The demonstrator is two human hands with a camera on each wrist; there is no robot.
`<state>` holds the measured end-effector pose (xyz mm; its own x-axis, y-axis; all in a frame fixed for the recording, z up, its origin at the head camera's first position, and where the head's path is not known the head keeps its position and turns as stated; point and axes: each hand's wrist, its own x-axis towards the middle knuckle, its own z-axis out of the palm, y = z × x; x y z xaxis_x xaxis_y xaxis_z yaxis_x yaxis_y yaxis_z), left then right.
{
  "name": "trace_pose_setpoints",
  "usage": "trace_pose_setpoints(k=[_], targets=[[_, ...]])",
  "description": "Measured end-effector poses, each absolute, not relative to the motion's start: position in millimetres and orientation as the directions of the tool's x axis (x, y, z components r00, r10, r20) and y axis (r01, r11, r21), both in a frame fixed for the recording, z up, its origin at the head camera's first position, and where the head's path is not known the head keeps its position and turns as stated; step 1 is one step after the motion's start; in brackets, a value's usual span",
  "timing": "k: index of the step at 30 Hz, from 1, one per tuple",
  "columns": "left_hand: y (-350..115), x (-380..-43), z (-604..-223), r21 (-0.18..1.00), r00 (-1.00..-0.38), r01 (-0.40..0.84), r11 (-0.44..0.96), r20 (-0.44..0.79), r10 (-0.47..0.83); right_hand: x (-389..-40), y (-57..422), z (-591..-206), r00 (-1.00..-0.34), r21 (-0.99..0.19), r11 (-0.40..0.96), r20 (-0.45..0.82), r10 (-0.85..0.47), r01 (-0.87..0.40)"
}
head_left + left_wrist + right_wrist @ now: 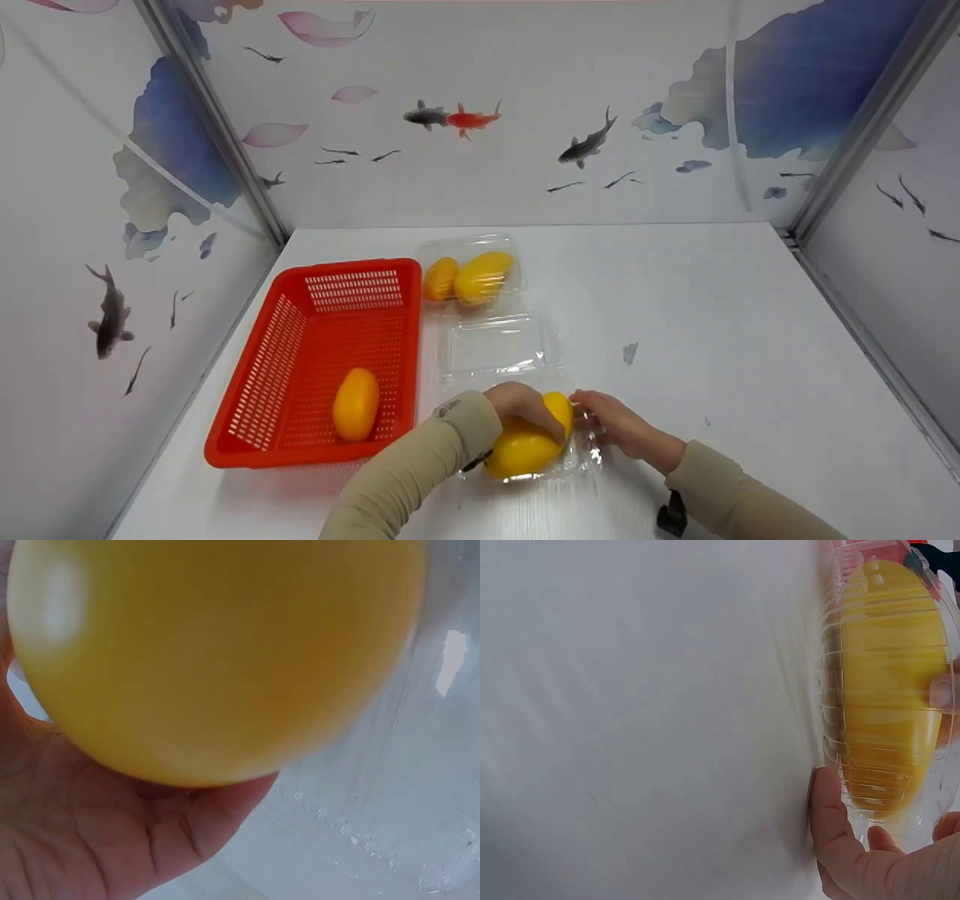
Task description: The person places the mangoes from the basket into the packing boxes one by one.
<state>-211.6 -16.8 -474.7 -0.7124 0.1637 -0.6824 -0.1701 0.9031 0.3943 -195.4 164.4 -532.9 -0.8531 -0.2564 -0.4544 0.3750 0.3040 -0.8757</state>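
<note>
A large yellow mango [521,452] lies in the base of a clear plastic clamshell box [589,457] near the table's front. My left hand [523,403] grips the mango from above, its fingers curled over the fruit. In the left wrist view, the mango [217,660] fills much of the frame against the palm. My right hand [626,425] holds the box's far right corner. The right wrist view shows its fingers [829,802] on the ribbed outer wall, with the mango visible through the plastic. The box's open lid [499,349] extends toward the back.
A red plastic basket [416,352] stands on the left, with one orange-yellow mango [356,405] inside. Behind the open lid, another clear box [480,241] contains a yellow mango [484,277] and a smaller orange-yellow one [441,279]. Printed panels enclose the white table [712,337].
</note>
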Motion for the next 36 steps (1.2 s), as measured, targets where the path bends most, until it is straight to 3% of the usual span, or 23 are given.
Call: trace_pose_setpoints(k=[9, 15, 20, 27, 31, 36], targets=[[-22, -210, -474, 0.425, -0.713, -0.199, 0.883, -0.681, 0.167, -197, 162, -534, -0.849, -0.874, 0.306, -0.458, -0.262, 0.377], [-23, -215, -468, 0.394, -0.714, -0.13, 0.91, -0.674, 0.19, -196, 160, -534, -0.852, -0.872, 0.307, -0.46, -0.248, 0.382], [-30, -219, -437, 0.359, -0.773, 0.031, 0.933, -0.583, 0.251, -196, 160, -533, -0.849, -0.871, 0.313, -0.462, -0.258, 0.379], [-77, -228, -376, 0.468, -0.868, 0.077, 0.88, -0.403, 0.29, -199, 162, -533, -0.851, -0.87, 0.3, -0.466, -0.242, 0.391], [-117, -241, -362, 0.483, -0.902, 0.034, 0.875, -0.362, 0.234, -198, 163, -535, -0.855, -0.872, 0.291, -0.463, -0.233, 0.393], [-176, -253, -369, 0.479, -0.893, -0.175, 0.86, -0.445, 0.066, -196, 164, -535, -0.857, -0.871, 0.306, -0.459, -0.235, 0.383]])
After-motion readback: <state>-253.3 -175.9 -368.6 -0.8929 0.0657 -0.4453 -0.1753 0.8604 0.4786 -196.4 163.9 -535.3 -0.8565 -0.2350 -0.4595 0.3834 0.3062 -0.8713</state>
